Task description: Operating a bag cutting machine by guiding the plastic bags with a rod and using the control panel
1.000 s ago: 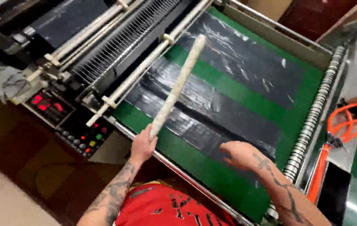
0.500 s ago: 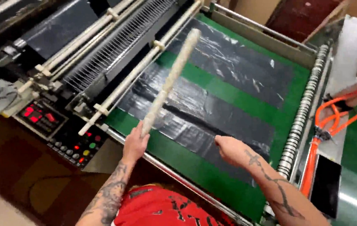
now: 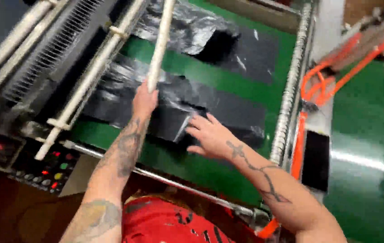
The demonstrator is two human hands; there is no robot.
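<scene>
While left hand [image 3: 144, 100] grips pale stick [image 3: 159, 45] angled over green belt [image 3: 210, 76], right hand [image 3: 210, 135] lies open, fingers spread, flattening black plastic sheet [image 3: 178, 101], apparently to hold it in place

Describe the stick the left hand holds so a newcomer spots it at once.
Start at the green belt of the machine, with black plastic sheets lying across it. The left hand grips the lower end of a long pale stick slanting up over the sheets. Unlike the fixed metal rails beside it, it is loose and hand-held.
</scene>
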